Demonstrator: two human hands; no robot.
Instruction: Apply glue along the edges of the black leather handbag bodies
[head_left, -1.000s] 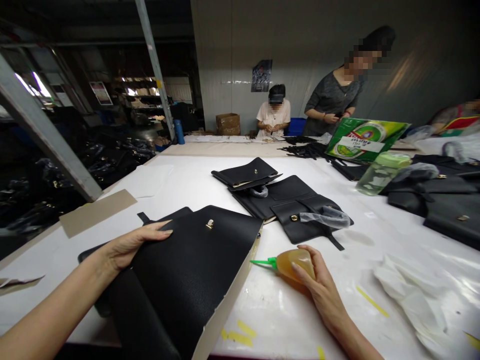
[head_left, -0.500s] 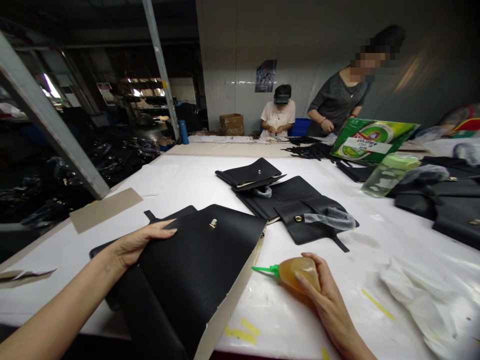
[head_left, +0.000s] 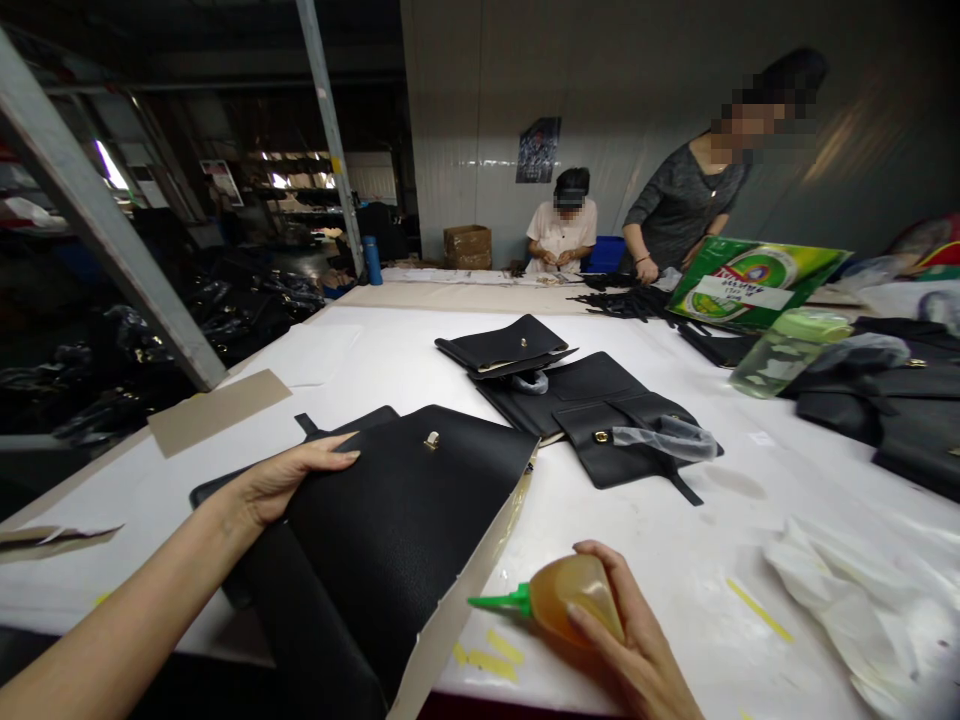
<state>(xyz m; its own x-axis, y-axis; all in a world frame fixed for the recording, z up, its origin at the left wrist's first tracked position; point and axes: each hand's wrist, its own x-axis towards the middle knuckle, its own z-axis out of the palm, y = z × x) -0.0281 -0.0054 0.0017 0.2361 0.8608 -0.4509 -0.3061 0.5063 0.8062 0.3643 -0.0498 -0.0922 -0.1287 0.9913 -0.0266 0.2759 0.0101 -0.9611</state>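
My left hand [head_left: 296, 475] grips a black leather bag piece [head_left: 397, 515] near its left edge, thumb lying on top. A small gold clasp [head_left: 432, 440] sits on the piece's upper face, and its right edge shows a pale raw lining. In my right hand [head_left: 622, 630] is a squeeze bottle [head_left: 577, 600] of amber liquid, fingers wrapped round it. Its green nozzle points left, close to that pale edge; whether it touches cannot be made out. Behind lie another black bag piece [head_left: 502, 345] and a flap with a gold lock and plastic-wrapped handle [head_left: 664, 440].
A green water bottle [head_left: 787, 355] and a green printed carton piece [head_left: 757, 285] stand at the right, near more black bags [head_left: 862, 400]. Crumpled white cloth [head_left: 847, 610] lies at front right, brown cardboard [head_left: 217, 410] at left. Two people work across the table.
My right hand has brought the bottle down and left along the pale edge, towards me. My left hand keeps its hold on the bag piece. The view has shifted slightly.
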